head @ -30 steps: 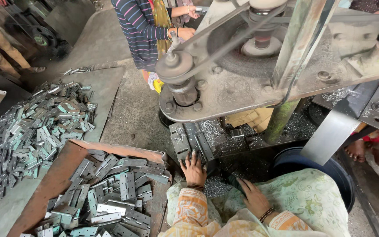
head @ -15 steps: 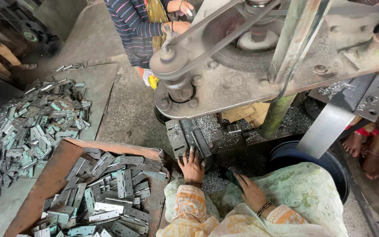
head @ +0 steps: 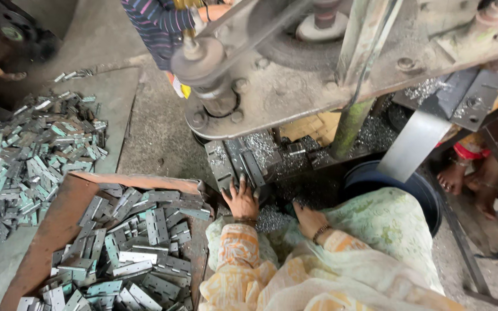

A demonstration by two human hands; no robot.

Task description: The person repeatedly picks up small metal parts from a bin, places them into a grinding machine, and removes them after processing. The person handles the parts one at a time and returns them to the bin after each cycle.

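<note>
Over the last second both hands have pushed further in under the press: the left hand now lies flat, fingers spread, on the near end of the plates on the press bed, grasping nothing that shows, which suggests it is setting a piece in place rather than lifting one. The right hand has slid left into the shavings; its fingers are hidden, so I cannot tell whether it is clenched or released. The plates lie side by side, long axes running near to far, tilted slightly left at the far end. The tray of hinges sits to the left.
</note>
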